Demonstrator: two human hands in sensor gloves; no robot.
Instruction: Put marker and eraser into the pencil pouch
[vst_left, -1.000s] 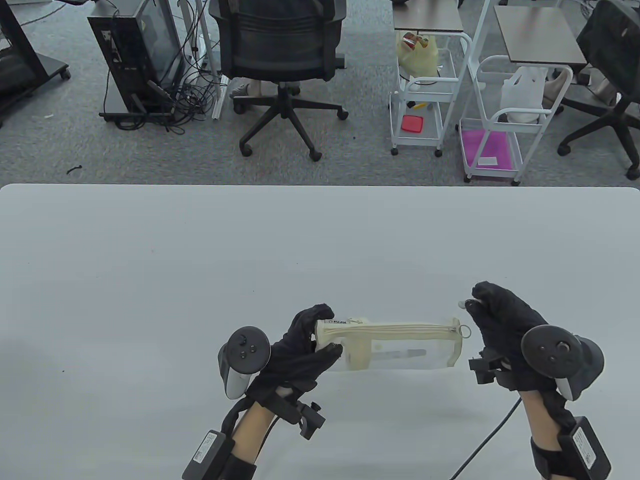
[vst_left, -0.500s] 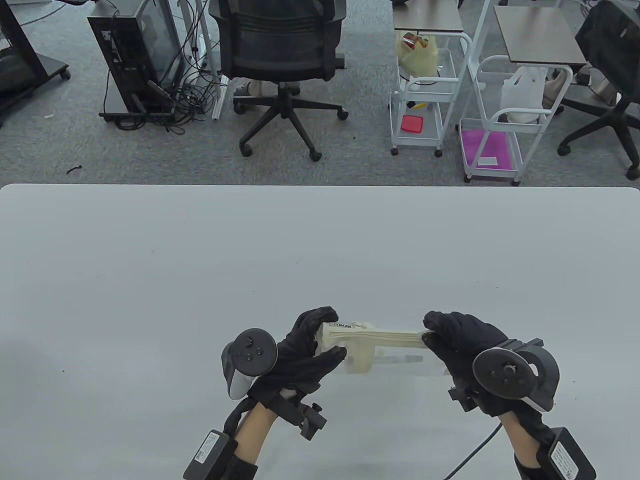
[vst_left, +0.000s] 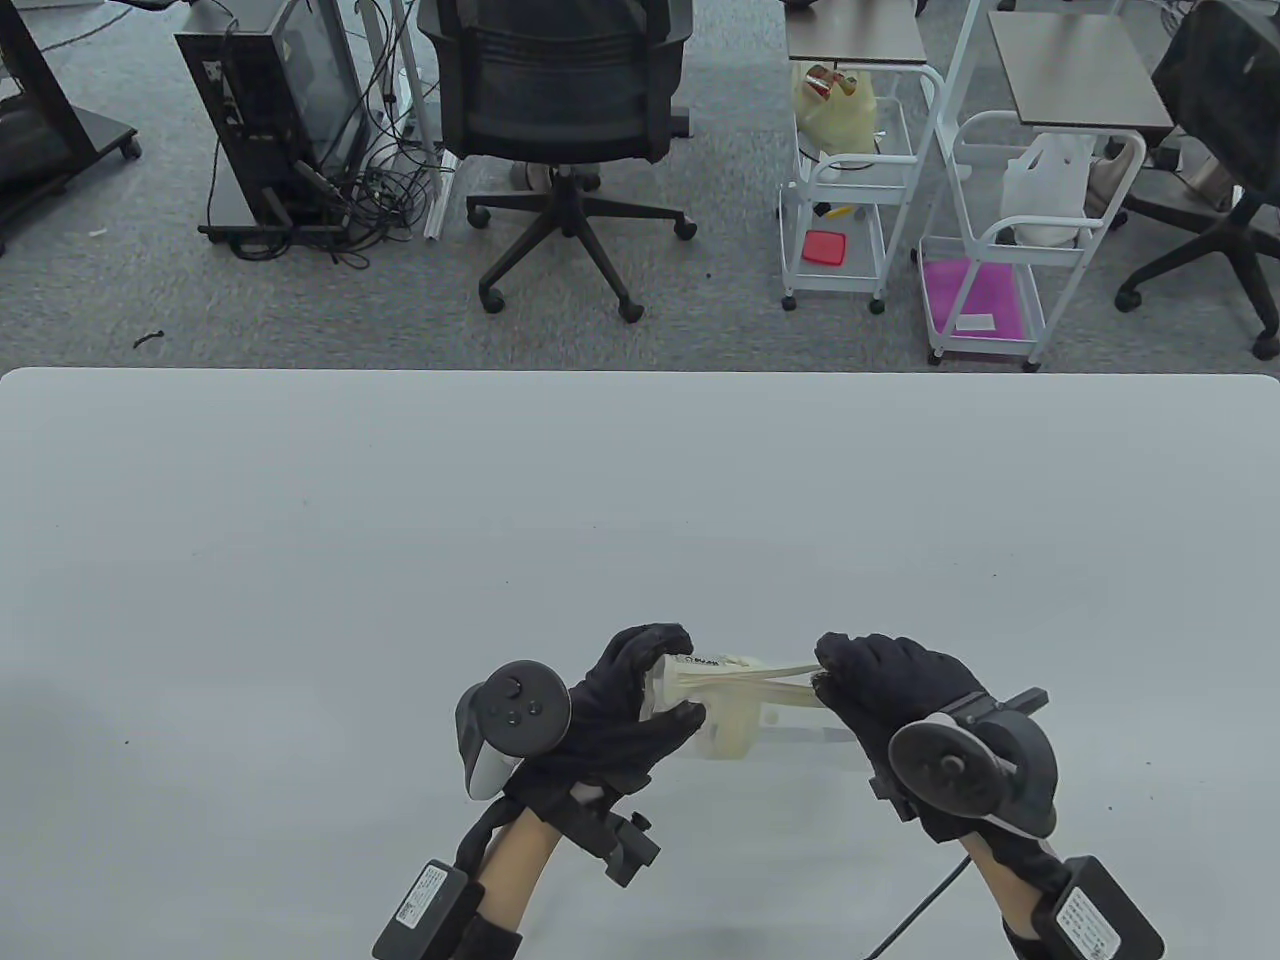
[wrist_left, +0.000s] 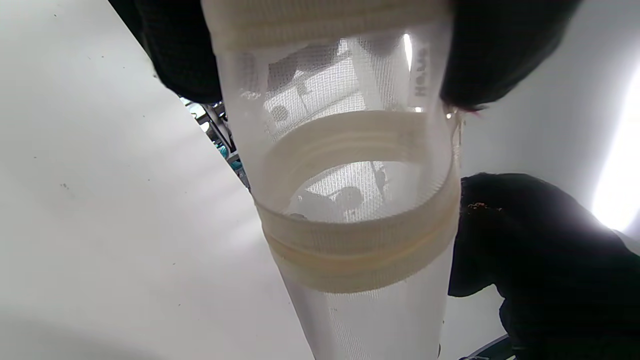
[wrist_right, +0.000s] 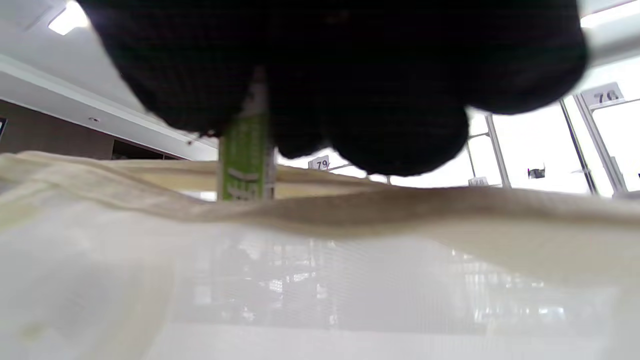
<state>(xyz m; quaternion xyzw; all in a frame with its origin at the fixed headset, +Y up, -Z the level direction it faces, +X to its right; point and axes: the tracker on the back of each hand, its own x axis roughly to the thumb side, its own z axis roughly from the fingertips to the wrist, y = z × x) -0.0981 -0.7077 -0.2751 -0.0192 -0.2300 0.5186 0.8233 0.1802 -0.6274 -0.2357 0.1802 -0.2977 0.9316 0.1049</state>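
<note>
The pencil pouch (vst_left: 735, 715), clear mesh with a cream zipper band, is held just above the white table near its front edge. My left hand (vst_left: 672, 680) grips its left end; the left wrist view shows the pouch (wrist_left: 350, 240) hanging from my fingers (wrist_left: 500, 50). My right hand (vst_left: 828, 678) is at the pouch's spread top edge. In the right wrist view my fingers (wrist_right: 350, 75) hold a green and white marker (wrist_right: 245, 155) upright, its lower end behind the pouch's cream rim (wrist_right: 350, 205). I cannot pick out the eraser.
The white table (vst_left: 400, 550) stretches far and to both sides of my hands. Beyond its far edge are an office chair (vst_left: 560, 110), white carts (vst_left: 850, 200) and a computer tower (vst_left: 270, 110) on the floor.
My right hand has moved left from beyond the pouch's right end to its top edge, now spread apart. The pouch has tilted edge-on and looks shorter. My left hand has shifted slightly right.
</note>
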